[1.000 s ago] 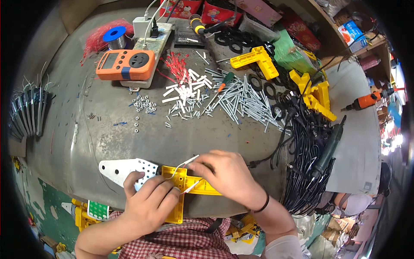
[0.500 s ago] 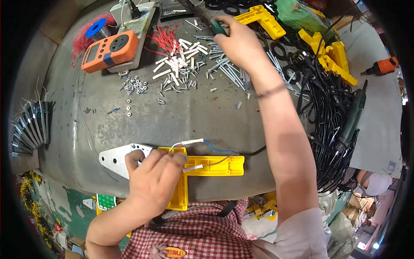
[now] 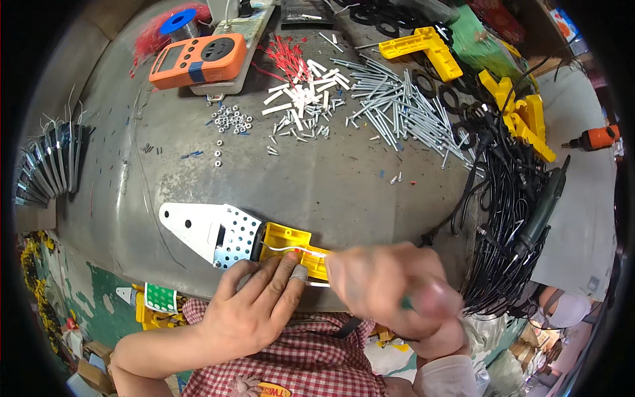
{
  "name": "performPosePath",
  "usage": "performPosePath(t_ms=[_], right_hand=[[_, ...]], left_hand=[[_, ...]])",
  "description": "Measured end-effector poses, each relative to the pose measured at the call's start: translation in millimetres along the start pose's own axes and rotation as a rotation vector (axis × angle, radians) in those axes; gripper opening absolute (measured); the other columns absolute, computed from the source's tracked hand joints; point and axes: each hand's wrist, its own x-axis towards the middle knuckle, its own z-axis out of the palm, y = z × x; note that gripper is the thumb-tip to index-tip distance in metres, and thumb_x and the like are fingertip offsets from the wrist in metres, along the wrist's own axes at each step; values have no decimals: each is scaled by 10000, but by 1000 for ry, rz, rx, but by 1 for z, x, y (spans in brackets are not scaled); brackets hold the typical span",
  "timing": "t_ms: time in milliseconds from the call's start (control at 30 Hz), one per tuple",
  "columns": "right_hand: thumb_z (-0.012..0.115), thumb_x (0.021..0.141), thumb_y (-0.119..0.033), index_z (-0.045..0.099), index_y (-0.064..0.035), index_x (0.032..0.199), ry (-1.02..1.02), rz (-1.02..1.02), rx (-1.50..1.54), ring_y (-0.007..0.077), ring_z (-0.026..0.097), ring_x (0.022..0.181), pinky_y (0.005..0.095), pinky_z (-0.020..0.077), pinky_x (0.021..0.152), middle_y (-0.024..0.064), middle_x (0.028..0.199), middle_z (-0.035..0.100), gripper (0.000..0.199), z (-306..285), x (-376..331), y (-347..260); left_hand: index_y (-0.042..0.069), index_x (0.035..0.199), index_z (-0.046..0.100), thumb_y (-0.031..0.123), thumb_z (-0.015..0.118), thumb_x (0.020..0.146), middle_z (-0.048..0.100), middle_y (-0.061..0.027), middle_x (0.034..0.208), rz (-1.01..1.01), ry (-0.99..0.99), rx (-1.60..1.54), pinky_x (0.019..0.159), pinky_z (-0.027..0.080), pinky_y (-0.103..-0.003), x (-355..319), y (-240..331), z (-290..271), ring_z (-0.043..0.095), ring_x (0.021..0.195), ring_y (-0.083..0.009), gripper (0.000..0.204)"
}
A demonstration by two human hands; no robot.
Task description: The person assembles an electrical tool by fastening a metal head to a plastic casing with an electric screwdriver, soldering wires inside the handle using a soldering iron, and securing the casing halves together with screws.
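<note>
A yellow plastic housing (image 3: 288, 235) lies near the table's front edge, with a pointed silver metal plate (image 3: 198, 225), perforated at its wide end, at its left. My left hand (image 3: 254, 298) grips the housing from the near side, fingertips pressing on a white wire (image 3: 281, 249) inside it. A ring-like grey band circles one finger. Over the housing's right part is my right hand (image 3: 397, 284), closed and smeared by motion. A bit of dark green handle (image 3: 407, 303) shows between its fingers; the rest of that tool is hidden.
Loose screws (image 3: 390, 99), white sleeves (image 3: 301, 99), red wires (image 3: 288, 56) and nuts (image 3: 231, 119) lie beyond. An orange meter (image 3: 202, 59) stands far left. Black cables (image 3: 509, 231), a dark green tool (image 3: 542, 205) and yellow housings (image 3: 519, 119) crowd the right.
My right hand has come back from the far screws to the housing with the green-handled tool. My left hand has shifted right along the housing; the metal plate is more exposed.
</note>
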Motion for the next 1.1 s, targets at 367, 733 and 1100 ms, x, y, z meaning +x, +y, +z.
performPosePath(t_ms=[367,733,1100], right_hand=[[405,917,-300,543,26,782,-79,279,-276,157,453,650,283,368,628,86,741,529,379,8,31,-7],[427,918,-472,486,-23,789,192,180,-248,150,429,729,289,364,717,107,824,494,471,27,20,2],[435,904,-190,512,10,809,42,165,-259,156,495,725,297,407,655,118,826,549,234,5,20,11]], left_hand=[[-10,1068,538,180,517,774,583,-187,1104,2,-50,-63,836,398,-377,2,-3,-3,578,977,-235,350],[2,1039,540,171,500,766,585,-190,1067,11,13,-73,861,387,-394,3,0,-1,573,965,-262,323],[50,729,618,248,642,726,603,-130,792,-31,652,-859,665,512,-389,99,-25,-48,608,755,-278,199]])
